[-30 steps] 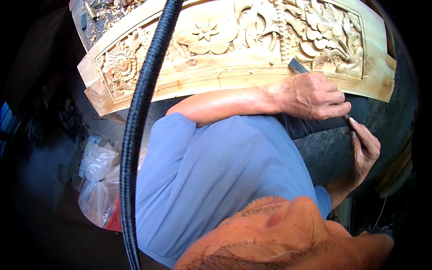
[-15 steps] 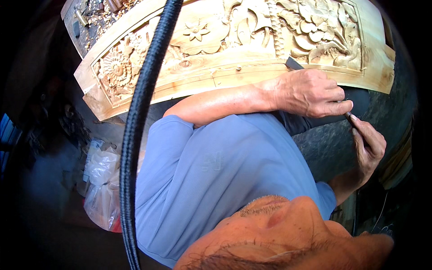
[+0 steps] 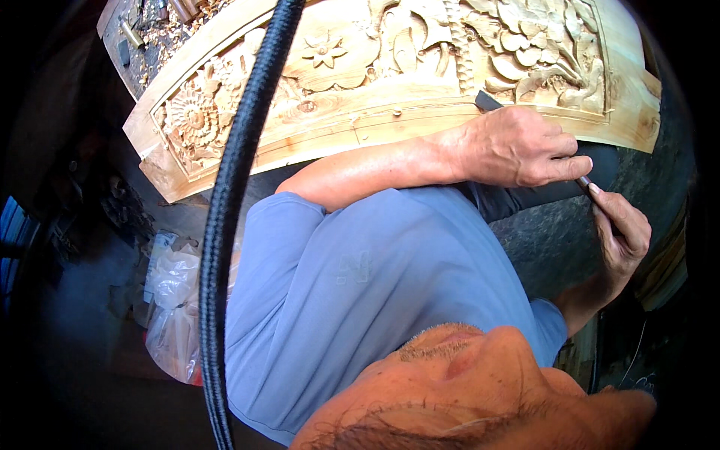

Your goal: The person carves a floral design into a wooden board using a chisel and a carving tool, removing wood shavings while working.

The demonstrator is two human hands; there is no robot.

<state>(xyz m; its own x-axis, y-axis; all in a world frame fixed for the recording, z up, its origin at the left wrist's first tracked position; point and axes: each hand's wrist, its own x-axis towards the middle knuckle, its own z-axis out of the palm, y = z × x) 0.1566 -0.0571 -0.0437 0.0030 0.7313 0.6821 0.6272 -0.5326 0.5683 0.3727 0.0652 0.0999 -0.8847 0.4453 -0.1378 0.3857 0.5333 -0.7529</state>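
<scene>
Both hands (image 3: 517, 146) (image 3: 619, 232) as before, closed around the chisel (image 3: 487, 101) on the carved panel (image 3: 375, 67).

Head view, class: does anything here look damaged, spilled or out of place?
Nothing looks damaged. The carved wooden panel seems intact under the left hand and right hand gripping a chisel. Wood shavings litter the bench beyond it.

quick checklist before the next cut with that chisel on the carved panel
1. Left hand gripping the chisel near its blade: ok.
2. Right hand on the handle end: ok.
3. Blade on the carved wooden panel, by its lower border: ok.
4. Exact cutting edge position: cannot tell, hidden by the left hand.
5. Black cord hanging across the panel's left part, away from the blade: ok.
6. Panel clamped down: cannot tell.
</scene>
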